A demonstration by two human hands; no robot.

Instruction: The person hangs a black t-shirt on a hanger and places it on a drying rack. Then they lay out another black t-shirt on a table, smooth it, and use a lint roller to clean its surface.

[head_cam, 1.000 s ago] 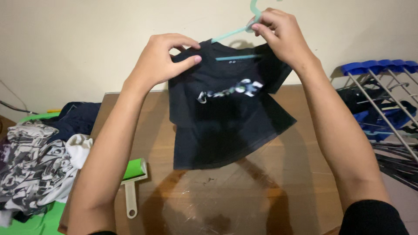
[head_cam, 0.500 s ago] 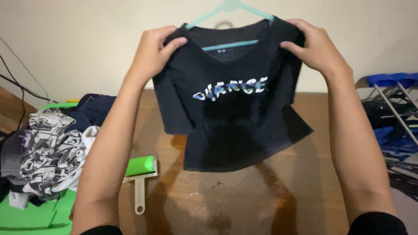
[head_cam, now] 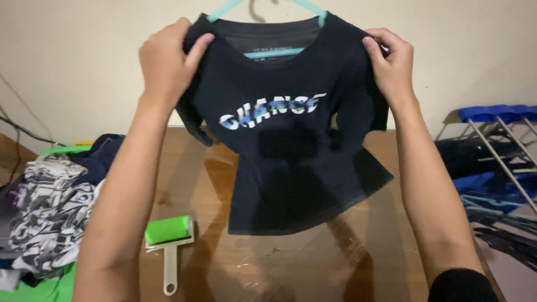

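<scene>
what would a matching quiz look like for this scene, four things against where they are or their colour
Things:
1. black t-shirt
2. lint roller
3. hanger
4. pile of clothes

Descriptions:
A. teal, inside the shirt's neck
B. heaped at the table's left end
C. held up by both shoulders
D. green head, lying flat on the table

Pairs: 1-C, 2-D, 3-A, 4-B. The left hand and right hand each pinch one shoulder.

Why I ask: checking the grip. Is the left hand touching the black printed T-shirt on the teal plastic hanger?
Touching. The head view shows the left hand pinching the black T-shirt at its shoulder.
</scene>
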